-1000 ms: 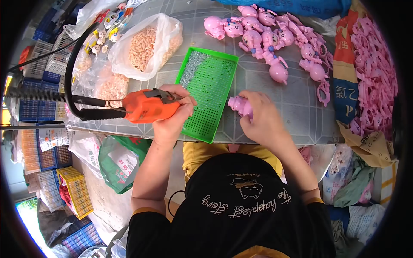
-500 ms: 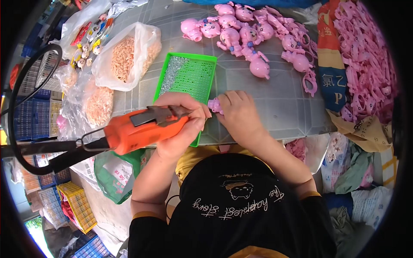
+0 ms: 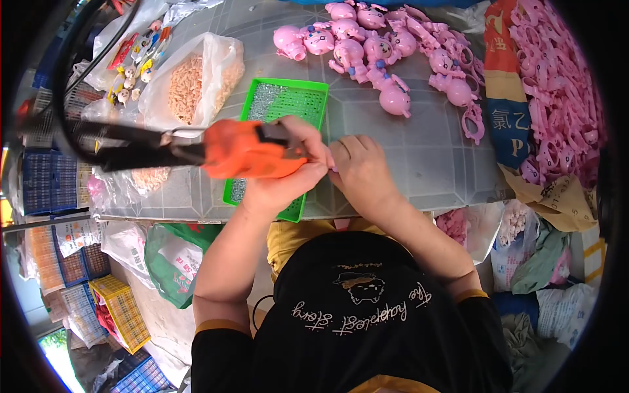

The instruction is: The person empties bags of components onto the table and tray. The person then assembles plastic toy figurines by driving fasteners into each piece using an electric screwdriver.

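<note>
My left hand is wrapped round an orange power screwdriver, its dark cable trailing off to the left. The tool's tip is hidden behind my fingers. My right hand rests low on the grey table and grips a small pink plastic toy part, mostly covered by its fingers. Both hands nearly meet at this part. Under my left forearm and hand lies a green perforated tray with small silvery screws along its left side.
Several pink toy figures lie at the back of the table. A sack of pink parts stands at the right. A plastic bag of small beige pieces is at the left, near crates.
My left hand has moved right and a little away from my body with the screwdriver, up against my right hand. The pink part is now more hidden. The right hand has barely moved.
</note>
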Available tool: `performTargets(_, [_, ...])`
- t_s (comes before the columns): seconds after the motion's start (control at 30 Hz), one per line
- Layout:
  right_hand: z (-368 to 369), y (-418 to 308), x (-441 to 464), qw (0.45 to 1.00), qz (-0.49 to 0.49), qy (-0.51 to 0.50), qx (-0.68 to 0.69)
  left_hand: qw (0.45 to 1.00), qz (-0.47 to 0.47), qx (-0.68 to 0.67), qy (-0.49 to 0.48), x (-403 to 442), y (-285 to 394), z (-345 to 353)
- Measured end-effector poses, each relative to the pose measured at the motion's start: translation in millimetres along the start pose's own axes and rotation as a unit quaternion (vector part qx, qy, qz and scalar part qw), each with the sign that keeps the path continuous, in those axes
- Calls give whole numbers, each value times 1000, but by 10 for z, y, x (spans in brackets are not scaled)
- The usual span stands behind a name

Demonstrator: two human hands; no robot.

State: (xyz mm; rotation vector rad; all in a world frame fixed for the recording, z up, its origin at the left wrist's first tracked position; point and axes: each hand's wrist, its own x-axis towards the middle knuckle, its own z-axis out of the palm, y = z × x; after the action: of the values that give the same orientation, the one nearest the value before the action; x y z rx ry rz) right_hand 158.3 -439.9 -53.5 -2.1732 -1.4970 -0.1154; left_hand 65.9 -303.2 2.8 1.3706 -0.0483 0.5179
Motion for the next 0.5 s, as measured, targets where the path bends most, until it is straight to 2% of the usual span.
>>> performTargets(0.07, [-4, -5, -3, 999, -13, 28, -14, 1000, -12, 7, 1, 31, -16, 8])
performTargets(0.2, [-56, 1, -19, 1000, 1, -2, 20, 999, -5, -23, 47, -76, 114, -17])
performTargets(0.3, [-89, 30, -45, 999, -22, 12, 32, 995, 83, 2, 60, -138, 159, -165])
performTargets(0.43, [-126, 36, -43, 998, -51, -2, 33, 992, 25, 33, 122, -236, 60, -257])
performTargets(0.5, [-135, 40, -33, 998, -55, -11, 36, 991, 38, 39, 124, -253, 5, -287])
